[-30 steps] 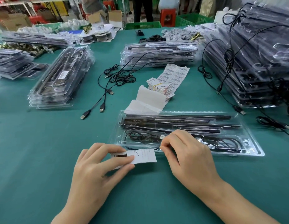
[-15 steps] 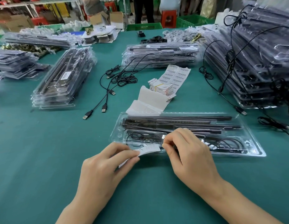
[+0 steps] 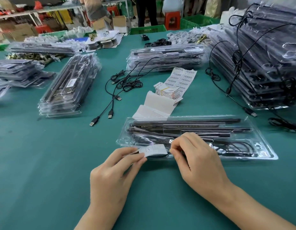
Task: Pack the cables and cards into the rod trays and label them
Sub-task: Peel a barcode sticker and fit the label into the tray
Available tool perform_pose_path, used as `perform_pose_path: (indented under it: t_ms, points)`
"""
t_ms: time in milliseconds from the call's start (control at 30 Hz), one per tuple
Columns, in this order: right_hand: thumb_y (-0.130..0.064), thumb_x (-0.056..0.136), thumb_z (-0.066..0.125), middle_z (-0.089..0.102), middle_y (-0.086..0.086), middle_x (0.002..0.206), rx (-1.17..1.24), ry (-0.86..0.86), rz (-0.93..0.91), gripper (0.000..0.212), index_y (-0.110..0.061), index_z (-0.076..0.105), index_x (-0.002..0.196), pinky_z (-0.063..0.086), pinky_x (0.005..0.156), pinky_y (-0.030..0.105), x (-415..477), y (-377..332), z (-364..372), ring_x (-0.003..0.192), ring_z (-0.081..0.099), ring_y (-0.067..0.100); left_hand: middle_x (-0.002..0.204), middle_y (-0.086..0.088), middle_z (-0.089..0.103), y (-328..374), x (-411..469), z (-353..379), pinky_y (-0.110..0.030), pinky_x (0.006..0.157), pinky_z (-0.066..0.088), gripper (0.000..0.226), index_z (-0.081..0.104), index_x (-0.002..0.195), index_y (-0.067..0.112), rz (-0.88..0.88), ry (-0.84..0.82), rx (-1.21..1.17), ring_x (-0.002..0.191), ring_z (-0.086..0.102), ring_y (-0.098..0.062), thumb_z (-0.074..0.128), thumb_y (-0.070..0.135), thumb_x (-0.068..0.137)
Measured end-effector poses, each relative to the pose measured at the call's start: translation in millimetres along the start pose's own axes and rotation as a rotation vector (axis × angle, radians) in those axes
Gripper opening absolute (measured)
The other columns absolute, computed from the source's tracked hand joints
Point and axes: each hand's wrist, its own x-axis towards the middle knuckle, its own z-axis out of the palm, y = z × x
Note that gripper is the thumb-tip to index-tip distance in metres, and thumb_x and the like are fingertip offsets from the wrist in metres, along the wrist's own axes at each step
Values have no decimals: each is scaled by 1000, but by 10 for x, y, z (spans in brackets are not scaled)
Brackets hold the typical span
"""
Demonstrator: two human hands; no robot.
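Placement is judged to be the step in hand. A white card (image 3: 154,150) is held stretched between two hands at the near edge of the nearest rod tray (image 3: 266,156). Its left end is pinched between thumb and fingers of the left hand (image 3: 110,176). Its right end is pinched by the curled fingertips of the right hand (image 3: 198,163), just over the tray's front rim. For a clean result, the card is best kept flat, guided over the rim without being creased, and laid into the front compartment so that the cable there is not dislodged. The thin plastic is likely to flex, so light pressure is advised.

Among the containers, the tallest stack of packed trays (image 3: 260,63) is seen at the right, with black cables draped over it. A lower stack (image 3: 69,87) is set at the left, with a barcode label on its top tray, and another (image 3: 165,57) lies further back. In the nearest tray, long black rods (image 3: 185,125) are seated in the rear channels and a coiled cable (image 3: 238,146) in the front one. No label is seen on it. Behind it, a sheet of barcode labels (image 3: 182,78) and a small pile of cards (image 3: 167,91) are laid.
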Motion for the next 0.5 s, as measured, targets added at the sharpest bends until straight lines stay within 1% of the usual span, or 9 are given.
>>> perform_pose_path:
  t_ms: [67, 167, 300, 400, 433, 500]
  points:
    - [-5, 91, 70, 56, -7, 84, 1, -6, 6, 13, -13, 61, 84, 44, 61, 28, 0, -1, 4, 77, 49, 14, 97, 11, 74, 16, 14, 27, -30, 61, 59, 10, 83, 87, 19, -11, 30, 3, 75, 71, -7, 77, 28, 89]
    - [-7, 93, 66, 55, -8, 84, 2, -7, 4, 12, -13, 60, 85, 43, 62, 27, 6, -3, 9, 77, 48, 13, 98, 12, 74, 12, 16, 39, -31, 64, 60, 12, 82, 88, 19, -11, 44, -3, 80, 72, -7, 76, 28, 91]
    - [-6, 90, 69, 55, -9, 85, -17, -30, 17, 14, -15, 59, 85, 42, 60, 27, 10, -13, 13, 78, 49, 13, 99, 14, 76, -15, 7, 79, -25, 74, 58, 8, 82, 85, 21, 33, 43, 93, 103, 73, -6, 78, 27, 89]
    - [-6, 88, 70, 54, -9, 85, -37, -66, 24, 16, -16, 59, 84, 47, 56, 32, 4, -24, 15, 79, 49, 13, 96, 17, 77, -34, 2, 93, -20, 74, 53, 8, 81, 82, 26, 81, 15, 201, 107, 72, -8, 76, 27, 89]
    - [-6, 88, 70, 54, -9, 85, -38, -73, 23, 16, -16, 59, 84, 47, 55, 33, 4, -24, 14, 79, 49, 13, 97, 17, 77, -38, 4, 94, -21, 77, 52, 9, 80, 82, 27, 106, 0, 249, 108, 72, -10, 75, 27, 89]
    - [-6, 88, 70, 55, -9, 85, -28, -75, 26, 15, -16, 59, 84, 48, 57, 33, 7, -25, 6, 79, 49, 13, 104, 12, 78, -43, 6, 104, -28, 83, 52, 9, 80, 86, 27, 162, -36, 353, 109, 73, -15, 73, 27, 92]
